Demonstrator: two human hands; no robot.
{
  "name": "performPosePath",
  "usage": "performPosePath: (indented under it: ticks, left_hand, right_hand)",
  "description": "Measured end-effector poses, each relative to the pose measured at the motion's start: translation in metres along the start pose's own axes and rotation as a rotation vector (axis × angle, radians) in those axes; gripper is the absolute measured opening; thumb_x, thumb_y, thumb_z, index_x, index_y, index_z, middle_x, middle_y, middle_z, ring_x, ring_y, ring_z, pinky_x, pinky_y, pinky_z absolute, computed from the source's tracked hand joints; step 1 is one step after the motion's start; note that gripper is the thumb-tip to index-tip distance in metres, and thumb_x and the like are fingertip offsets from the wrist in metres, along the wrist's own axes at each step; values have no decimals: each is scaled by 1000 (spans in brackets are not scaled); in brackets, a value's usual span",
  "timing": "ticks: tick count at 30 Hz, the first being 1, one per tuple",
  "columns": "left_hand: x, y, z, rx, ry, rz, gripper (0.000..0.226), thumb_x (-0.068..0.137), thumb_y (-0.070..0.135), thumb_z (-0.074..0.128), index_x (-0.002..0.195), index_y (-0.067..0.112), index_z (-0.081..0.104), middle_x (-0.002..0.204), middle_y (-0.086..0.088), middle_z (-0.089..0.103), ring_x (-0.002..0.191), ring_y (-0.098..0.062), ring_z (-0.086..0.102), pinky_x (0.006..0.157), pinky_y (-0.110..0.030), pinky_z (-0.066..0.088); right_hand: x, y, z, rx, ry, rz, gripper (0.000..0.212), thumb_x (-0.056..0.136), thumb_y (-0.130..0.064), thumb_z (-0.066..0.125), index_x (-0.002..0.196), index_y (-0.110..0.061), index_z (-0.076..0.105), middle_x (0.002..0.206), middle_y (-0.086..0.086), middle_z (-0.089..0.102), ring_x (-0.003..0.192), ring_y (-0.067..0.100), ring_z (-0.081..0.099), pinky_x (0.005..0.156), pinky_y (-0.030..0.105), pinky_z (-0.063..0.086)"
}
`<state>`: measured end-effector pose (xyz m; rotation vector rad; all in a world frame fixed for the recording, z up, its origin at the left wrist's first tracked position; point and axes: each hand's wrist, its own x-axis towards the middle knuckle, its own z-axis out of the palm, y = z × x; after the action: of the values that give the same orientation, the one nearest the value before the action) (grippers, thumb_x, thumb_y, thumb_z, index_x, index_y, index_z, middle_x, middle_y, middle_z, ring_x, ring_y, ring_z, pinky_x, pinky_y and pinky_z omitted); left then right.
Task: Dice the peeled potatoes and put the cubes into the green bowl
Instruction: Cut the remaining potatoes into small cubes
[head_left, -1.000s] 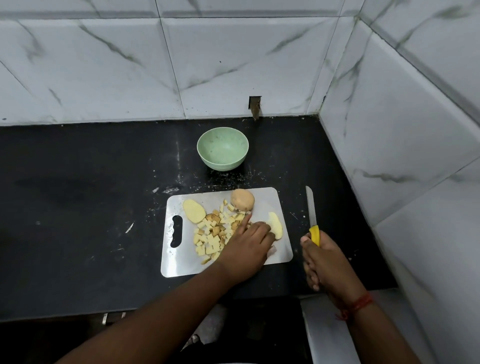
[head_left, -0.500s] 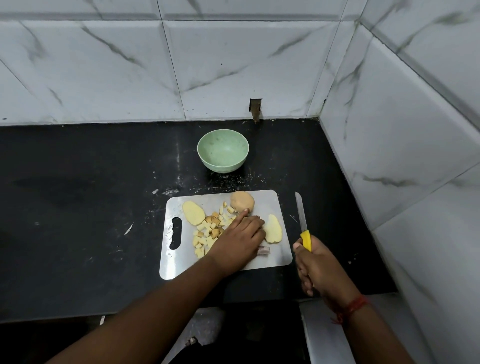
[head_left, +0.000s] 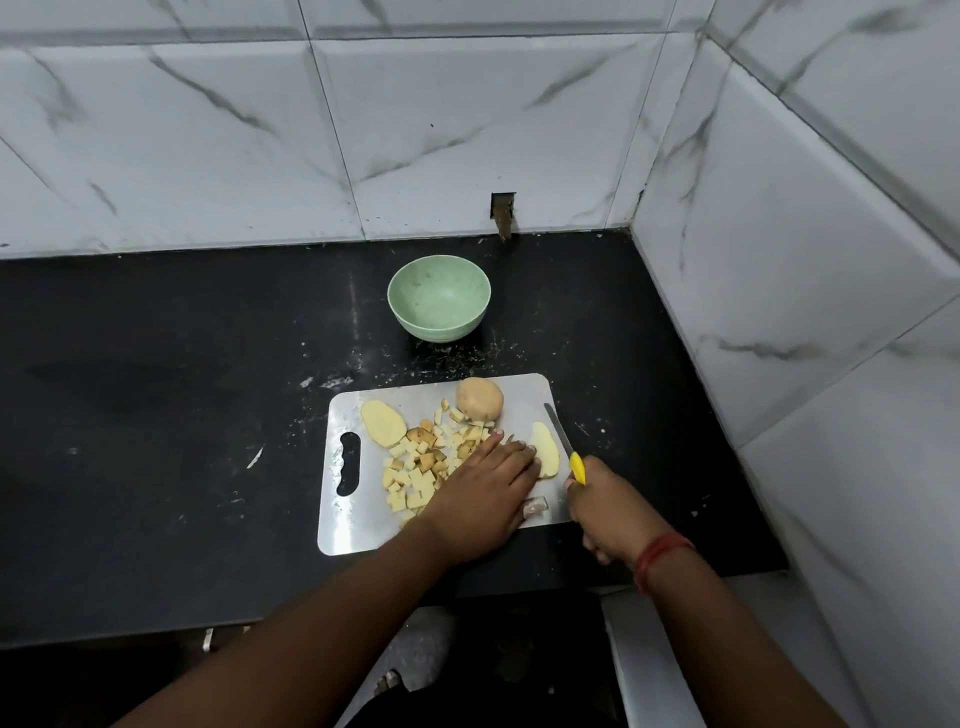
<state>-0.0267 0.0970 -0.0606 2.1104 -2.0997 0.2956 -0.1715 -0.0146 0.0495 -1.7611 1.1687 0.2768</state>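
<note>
Black counter, marble corner: right hand, gripping the knife, has swung it onto the board; left hand presses a potato slice, cutting imminent.

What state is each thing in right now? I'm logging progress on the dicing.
Green bowl: upright, empty.
Cutting board: flat on the counter.
Potato cubes: piled on the board.
Whole potato: uncut, at the board's far edge.
Left slice: flat, untouched.
Right slice: flat, beside the blade.
Knife: gripped by the right hand.
Left hand: flat over the cubes.
</note>
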Motion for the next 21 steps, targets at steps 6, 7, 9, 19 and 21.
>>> performPosePath:
  ticks: [6, 7, 9, 19, 21]
  left_hand:
    - [-6, -1, 3, 75, -31, 26, 61, 102, 45, 54, 149, 7, 49, 148, -14, 54, 140, -30, 46, 125, -51, 22]
    - [-8, 0, 3, 92, -27, 29, 62, 102, 46, 51, 150, 7, 48, 149, -14, 53, 142, -31, 45, 123, -54, 25]
    - [-9, 2, 4, 116, -4, 33, 63, 103, 47, 49, 152, 7, 45, 153, -14, 50, 145, -32, 41, 121, -57, 28]
    - [-8, 3, 5, 114, 17, 105, 56, 99, 38, 41, 144, 9, 56, 146, -12, 55, 137, -29, 50, 123, -47, 23]
    - [-7, 3, 4, 111, 0, 95, 57, 99, 40, 49, 146, 9, 53, 147, -12, 54, 138, -29, 49, 123, -47, 23]
  right_hand:
    - [11, -7, 9, -217, 68, 32, 14, 102, -22, 37, 112, -13, 42, 89, 13, 59, 60, 24, 58, 50, 31, 49]
    - [12, -6, 11, -244, 71, 39, 14, 102, -21, 38, 112, -13, 42, 89, 14, 59, 60, 25, 59, 51, 32, 50]
    - [12, -3, 14, -285, 72, 46, 15, 101, -19, 39, 114, -12, 42, 91, 14, 60, 66, 27, 63, 52, 33, 52]
    - [7, -1, 9, -382, 65, 21, 8, 100, -15, 35, 108, -15, 35, 95, 12, 57, 58, 22, 60, 43, 26, 47]
    - [10, 0, 12, -400, 71, 37, 8, 100, -14, 35, 107, -14, 36, 94, 12, 58, 66, 26, 64, 48, 29, 50]
